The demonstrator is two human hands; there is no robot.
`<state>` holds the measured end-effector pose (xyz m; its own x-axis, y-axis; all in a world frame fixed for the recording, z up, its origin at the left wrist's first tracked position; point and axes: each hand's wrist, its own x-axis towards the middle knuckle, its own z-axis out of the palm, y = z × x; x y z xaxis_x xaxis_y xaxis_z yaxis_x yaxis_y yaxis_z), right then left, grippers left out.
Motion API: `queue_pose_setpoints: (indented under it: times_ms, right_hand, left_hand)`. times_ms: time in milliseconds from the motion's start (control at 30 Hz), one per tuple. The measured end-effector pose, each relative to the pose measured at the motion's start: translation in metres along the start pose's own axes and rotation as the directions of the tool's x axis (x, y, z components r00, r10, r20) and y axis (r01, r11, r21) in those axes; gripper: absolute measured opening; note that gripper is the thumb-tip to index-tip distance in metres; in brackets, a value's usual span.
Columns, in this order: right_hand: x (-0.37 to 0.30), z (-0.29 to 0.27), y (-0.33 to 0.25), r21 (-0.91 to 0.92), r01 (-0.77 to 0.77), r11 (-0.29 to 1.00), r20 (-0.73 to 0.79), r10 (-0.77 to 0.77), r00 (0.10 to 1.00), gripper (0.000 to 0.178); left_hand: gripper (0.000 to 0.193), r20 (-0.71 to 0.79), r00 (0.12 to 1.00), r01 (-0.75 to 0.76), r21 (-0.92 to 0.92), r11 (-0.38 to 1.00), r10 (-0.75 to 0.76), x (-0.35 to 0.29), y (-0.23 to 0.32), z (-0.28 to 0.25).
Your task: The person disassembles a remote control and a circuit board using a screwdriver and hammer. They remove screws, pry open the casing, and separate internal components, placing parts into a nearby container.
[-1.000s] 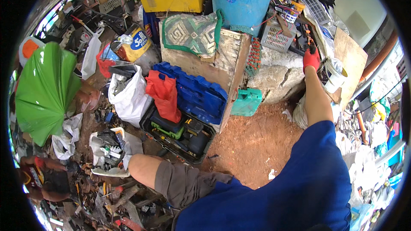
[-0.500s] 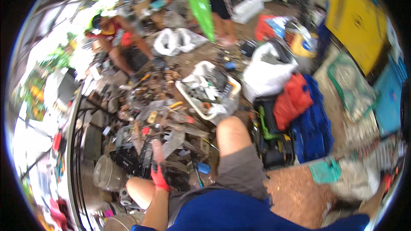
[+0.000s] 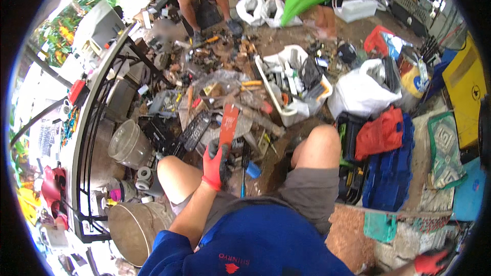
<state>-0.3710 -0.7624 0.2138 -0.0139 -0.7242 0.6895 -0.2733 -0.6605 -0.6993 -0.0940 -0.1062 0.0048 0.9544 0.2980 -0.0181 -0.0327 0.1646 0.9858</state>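
My left hand (image 3: 215, 164), in a red and dark grey glove, is closed on the lower end of a flat reddish-orange strip (image 3: 229, 122) with pale print. The strip points up and away over the scrap pile, in front of my left knee. Far out to the lower right is my right hand (image 3: 431, 262), gloved red with dark fingers, beside some clutter near the picture's rim. Whether its fingers hold anything is not clear. A black keyboard-like panel (image 3: 195, 130) lies left of the strip. Below and right of it are a screwdriver (image 3: 270, 143) and a blue cylinder (image 3: 252, 169).
Ahead stands a white bin (image 3: 273, 99) of mixed parts, with a white sack (image 3: 360, 92) to its right. A red bag (image 3: 379, 134) rests by a blue case (image 3: 387, 179). At left are a clear bucket (image 3: 129, 145) and a metal-framed table (image 3: 94, 102). Two people are beyond.
The view has swung, shifting the scene rightward across its lower half. My left hand still holds the strip, now turned to show its reddish printed face. My right hand has come into view.
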Motion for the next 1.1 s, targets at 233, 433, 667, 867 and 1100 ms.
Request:
queue_pose_setpoints:
  times_ms: [233, 433, 667, 867, 1100]
  right_hand:
    - [-0.252, 0.183, -0.199, 0.589, -0.170, 0.790, 0.790, -0.520, 0.323, 0.047]
    - [-0.365, 0.252, -0.315, 0.738, 0.044, 0.673, 0.656, -0.731, 0.187, 0.062]
    - [-0.435, 0.274, -0.330, 0.674, -0.117, 0.730, 0.738, -0.671, 0.068, 0.053]
    - [-0.476, 0.290, -0.307, 0.618, -0.066, 0.783, 0.786, -0.613, 0.078, 0.041]
    - [-0.487, 0.285, -0.309, 0.698, 0.062, 0.714, 0.715, -0.699, 0.007, 0.027]
  left_hand:
    - [0.026, 0.173, 0.981, 0.092, -0.026, 0.995, -0.086, -0.020, 0.063, 0.044]
    - [0.031, 0.147, 0.987, 0.040, 0.169, 0.985, -0.066, -0.031, 0.072, 0.019]
    - [0.037, 0.088, 0.990, -0.139, 0.520, 0.843, 0.109, -0.036, 0.078, 0.004]
    - [0.036, 0.078, 0.997, -0.041, 0.648, 0.761, -0.012, -0.023, 0.068, -0.002]
    - [0.037, 0.116, 0.993, -0.078, 0.693, 0.717, -0.005, -0.015, 0.006, -0.014]
